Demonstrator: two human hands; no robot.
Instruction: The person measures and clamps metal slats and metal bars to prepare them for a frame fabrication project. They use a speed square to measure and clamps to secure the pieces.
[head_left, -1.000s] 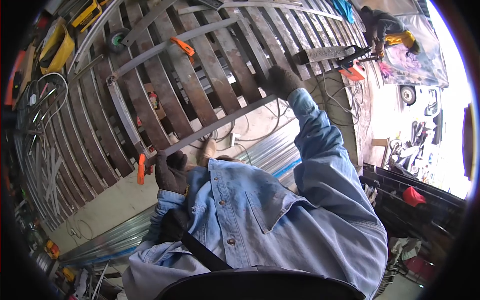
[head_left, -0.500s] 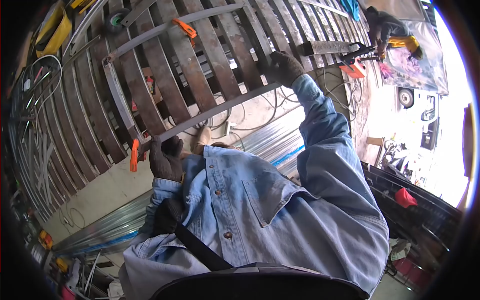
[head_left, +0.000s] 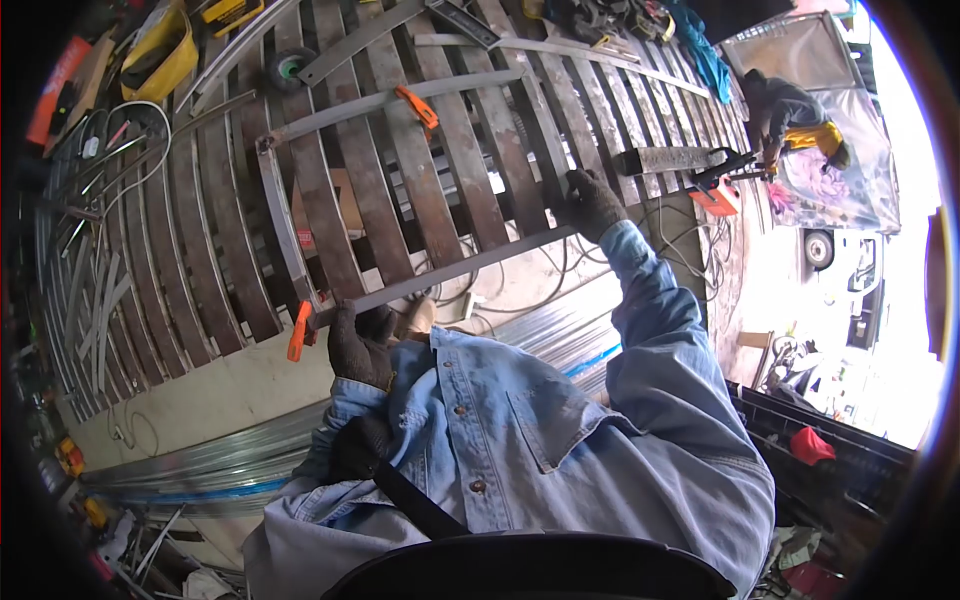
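A rectangular frame of grey metal bars lies on a slatted steel bench (head_left: 447, 190). My left hand (head_left: 360, 350), in a dark glove, is closed around the left end of the near metal bar (head_left: 465, 268). My right hand (head_left: 597, 207), gloved too, grips the right end of that bar at the frame's corner; its fingertips are partly hidden. Just left of my left hand, an orange clamp (head_left: 299, 331) sits at the frame's near left corner. Another orange clamp (head_left: 418, 108) is on the far bar (head_left: 375, 103).
A steel square (head_left: 360, 42) and small wheel (head_left: 290, 70) lie beyond the frame. A thick metal piece (head_left: 672, 160) is right of my right hand. Cables (head_left: 683, 240) trail below the bench. Another person (head_left: 785, 115) bends at the far right. A yellow bag (head_left: 160, 55) is far left.
My view has shifted, so the bench and frame appear lower and farther right, with more of the far side showing. Both hands remain on the near bar.
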